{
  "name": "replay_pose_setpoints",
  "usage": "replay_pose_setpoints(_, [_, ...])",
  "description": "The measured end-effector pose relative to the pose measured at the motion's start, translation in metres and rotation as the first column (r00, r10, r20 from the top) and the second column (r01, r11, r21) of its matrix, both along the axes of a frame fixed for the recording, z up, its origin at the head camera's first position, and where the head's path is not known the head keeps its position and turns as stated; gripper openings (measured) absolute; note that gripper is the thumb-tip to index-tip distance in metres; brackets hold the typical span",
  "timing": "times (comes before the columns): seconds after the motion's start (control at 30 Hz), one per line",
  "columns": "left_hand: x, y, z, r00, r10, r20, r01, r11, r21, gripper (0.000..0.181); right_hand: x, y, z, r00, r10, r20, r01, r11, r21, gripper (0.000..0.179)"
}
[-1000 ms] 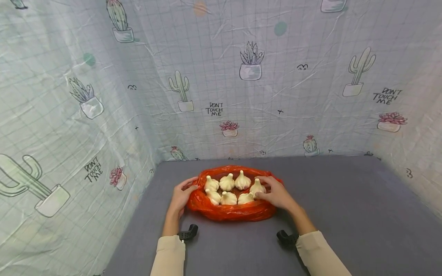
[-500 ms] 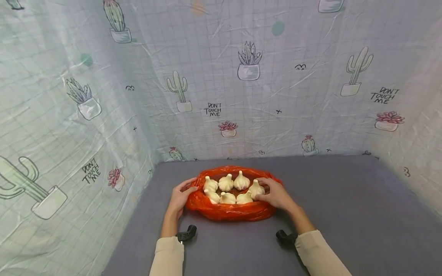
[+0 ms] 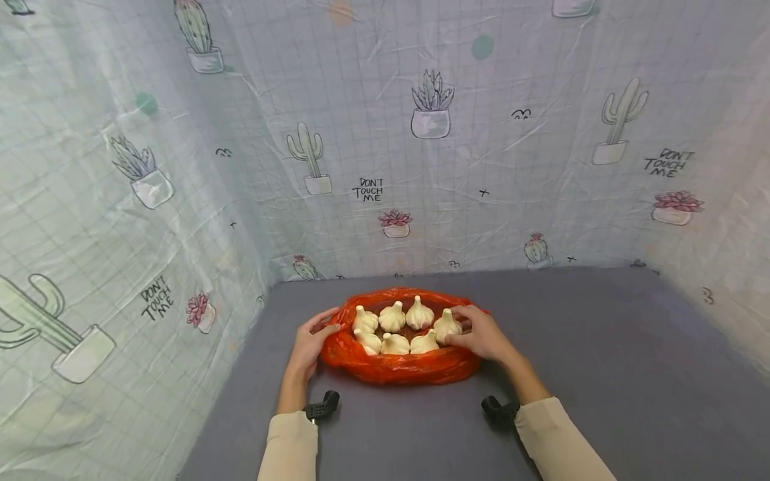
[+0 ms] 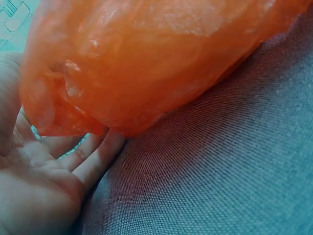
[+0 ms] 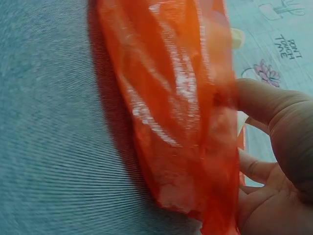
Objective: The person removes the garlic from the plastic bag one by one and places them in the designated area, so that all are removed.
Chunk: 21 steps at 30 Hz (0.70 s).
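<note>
A bright orange-red plastic bag lies with its mouth spread wide on the grey table, its rim bunched around several white garlic bulbs. At the bag's left end, my left hand holds the side, thumb over the rim and fingers around the outside. In the left wrist view, its fingers reach under the bag's edge. My right hand holds the rightmost garlic bulb between thumb and fingers, inside the bag's right end. The bag hides most of that grip in the right wrist view.
The grey table extends around the bag. A cactus-printed curtain encloses the back and sides. A black wrist camera sits on the left forearm and another black camera on the right.
The scene shifts slightly left in the head view. Both hands keep nearly the same places on the bag and the right garlic bulb.
</note>
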State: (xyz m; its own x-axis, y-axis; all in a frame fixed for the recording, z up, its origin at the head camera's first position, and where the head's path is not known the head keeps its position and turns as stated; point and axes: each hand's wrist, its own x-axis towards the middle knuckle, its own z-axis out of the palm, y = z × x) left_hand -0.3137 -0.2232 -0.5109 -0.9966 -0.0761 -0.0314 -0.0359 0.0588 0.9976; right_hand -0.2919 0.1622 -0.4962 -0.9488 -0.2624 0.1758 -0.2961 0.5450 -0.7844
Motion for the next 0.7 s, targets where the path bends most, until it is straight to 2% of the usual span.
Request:
replay_pose_setpoints(0.23, [0.001,-0.002,0.0,0.999,-0.036,0.007,0.036,0.999,-0.001,0.046,0.0,0.002,0.012,1.0,-0.016,-0.01,0.015,1.0,-0.007,0.056])
replay_pose_setpoints(0.27, [0.003,-0.001,0.003,0.999,-0.042,0.013,0.042,0.999,0.004,0.046,0.0,0.002,0.013,1.0,-0.015,-0.018,0.015,1.0,-0.006,0.056])
replay_pose_setpoints(0.47, [0.005,-0.002,0.003,0.999,-0.041,0.026,0.041,0.999,0.016,0.044,0.002,0.005,0.021,0.999,-0.033,-0.033,0.032,0.999,-0.016,0.058])
replay_pose_setpoints(0.5, [0.003,-0.004,-0.001,0.999,-0.038,0.023,0.037,0.999,0.013,0.044,0.002,0.006,0.022,0.999,-0.041,-0.031,0.04,0.999,-0.02,0.059])
replay_pose_setpoints(0.7, [0.001,-0.003,-0.001,0.998,-0.047,0.029,0.047,0.999,0.002,0.043,0.002,0.017,0.028,0.996,-0.083,-0.028,0.082,0.996,-0.022,0.063])
